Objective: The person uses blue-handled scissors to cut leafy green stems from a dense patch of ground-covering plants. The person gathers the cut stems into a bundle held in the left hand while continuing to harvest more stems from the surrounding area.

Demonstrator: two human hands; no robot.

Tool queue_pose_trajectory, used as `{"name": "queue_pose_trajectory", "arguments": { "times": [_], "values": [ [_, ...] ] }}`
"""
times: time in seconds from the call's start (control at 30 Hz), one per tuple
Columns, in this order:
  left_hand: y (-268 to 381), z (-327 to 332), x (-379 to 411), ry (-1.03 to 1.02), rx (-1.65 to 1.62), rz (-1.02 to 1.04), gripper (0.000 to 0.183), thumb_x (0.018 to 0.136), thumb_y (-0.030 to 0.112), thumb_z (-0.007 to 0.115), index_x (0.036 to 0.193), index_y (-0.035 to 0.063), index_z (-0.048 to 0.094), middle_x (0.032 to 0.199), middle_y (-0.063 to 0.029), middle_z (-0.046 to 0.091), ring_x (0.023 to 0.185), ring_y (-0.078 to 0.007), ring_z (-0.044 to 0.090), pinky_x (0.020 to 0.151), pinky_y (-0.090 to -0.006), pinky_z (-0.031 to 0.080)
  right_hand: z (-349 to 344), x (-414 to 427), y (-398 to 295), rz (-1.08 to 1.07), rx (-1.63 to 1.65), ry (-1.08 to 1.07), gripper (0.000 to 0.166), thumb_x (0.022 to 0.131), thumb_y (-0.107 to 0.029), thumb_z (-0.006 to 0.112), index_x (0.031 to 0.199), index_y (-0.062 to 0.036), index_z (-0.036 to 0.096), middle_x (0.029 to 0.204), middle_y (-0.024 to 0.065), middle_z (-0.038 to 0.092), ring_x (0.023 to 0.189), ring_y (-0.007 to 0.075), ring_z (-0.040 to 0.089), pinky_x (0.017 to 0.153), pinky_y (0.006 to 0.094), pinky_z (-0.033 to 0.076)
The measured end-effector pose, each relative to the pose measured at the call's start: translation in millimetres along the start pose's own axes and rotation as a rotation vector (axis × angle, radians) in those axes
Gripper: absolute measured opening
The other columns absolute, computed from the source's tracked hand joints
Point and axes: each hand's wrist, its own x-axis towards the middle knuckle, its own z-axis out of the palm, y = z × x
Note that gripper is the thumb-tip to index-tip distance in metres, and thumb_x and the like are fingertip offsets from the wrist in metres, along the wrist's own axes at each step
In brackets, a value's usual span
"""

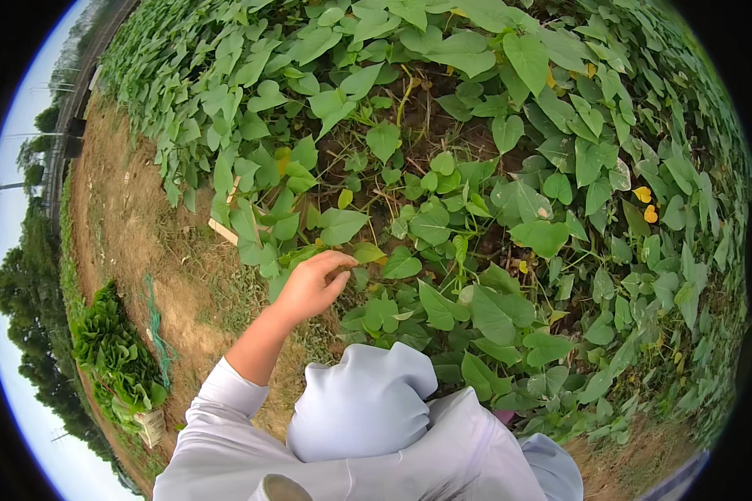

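My left hand [316, 283] reaches over the near left edge of a dense bed of vines with heart-shaped leaves, likely sweet potato [429, 222]. Its thumb and forefinger are curved, with a small gap between their tips. Right by the fingertips is a yellowish-green leaf [368, 252]; I see nothing clearly held. A broad green leaf [342, 225] stands just beyond the hand. My right hand is out of view. Before my bent, grey-clad knee [363, 401], more green leaves [442, 307] spread close to the ground.
Light wooden strips [224, 232] stick out at the bed's left edge. On the bare soil path [122, 206] lies green netting [156, 332]. Cut leafy greens [119, 351] are heaped at the left, by a pale printed bag or carton [151, 427]. Yellow leaves [645, 203] dot the vines.
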Motion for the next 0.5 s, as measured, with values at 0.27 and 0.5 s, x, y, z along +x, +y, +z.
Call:
{"name": "queue_pose_trajectory", "arguments": {
  "times": [0.27, 0.5],
  "values": [
    [-63.2, 23.5, 16.0, 0.102, 0.803, 0.143, 0.039, 0.065, 0.002, 0.054, 0.104, -0.0016, 0.050, 0.113, -0.0188, 0.045, 0.107, -0.0327, 0.041, 0.096, -0.0426, 0.027, -25.1, 35.1, -126.6, -0.219, 0.438, 0.017, 0.033, 0.085, -0.036, 0.046, 0.083, -0.0027, 0.043, 0.073, 0.0099, 0.050, 0.054, 0.0143, 0.047, 0.045, 0.0230, 0.039],
    [-127.3, -13.4, 21.6, 0.160, 0.717, -0.061, 0.017, 0.069, 0.009, 0.058, 0.085, 0.0041, 0.061, 0.077, -0.0106, 0.057, 0.079, -0.0279, 0.053, 0.080, -0.0377, 0.039, -31.5, 50.0, -263.2, -0.452, 0.929, -0.290, 0.034, 0.086, -0.038, 0.043, 0.079, -0.0049, 0.041, 0.068, 0.0081, 0.047, 0.049, 0.0107, 0.044, 0.041, 0.0201, 0.037]
  ]
}}
